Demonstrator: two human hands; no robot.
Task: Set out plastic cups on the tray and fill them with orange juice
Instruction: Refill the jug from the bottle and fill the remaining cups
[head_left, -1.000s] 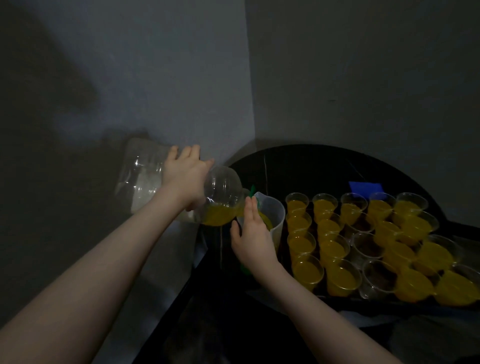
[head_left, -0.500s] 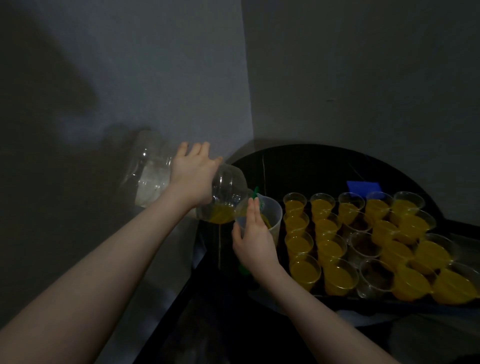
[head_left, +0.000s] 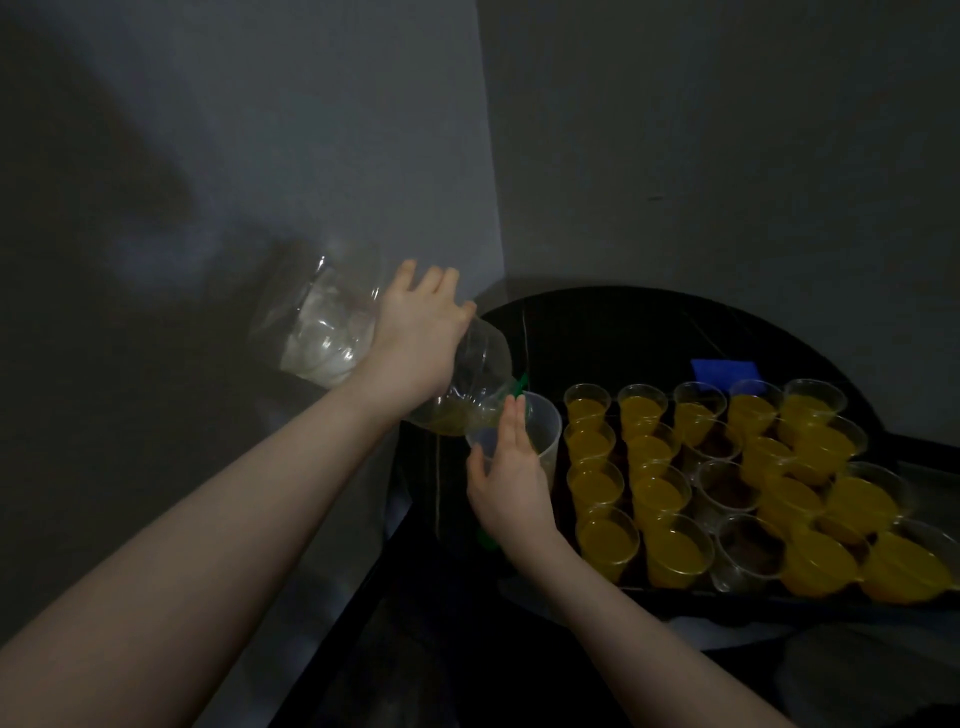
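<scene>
Hands (head_left: 415, 343) — tilted bottle (head_left: 332, 332), jug (head_left: 540, 431)

Blue obj (head_left: 724, 370) on black round table (head_left: 613, 332), grey walls (head_left: 727, 156).

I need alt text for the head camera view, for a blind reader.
The left hand tips a large clear plastic bottle, nearly empty of orange juice, into a translucent plastic jug held by the right hand. Beside it, a dark tray holds small clear cups, mostly filled.
</scene>
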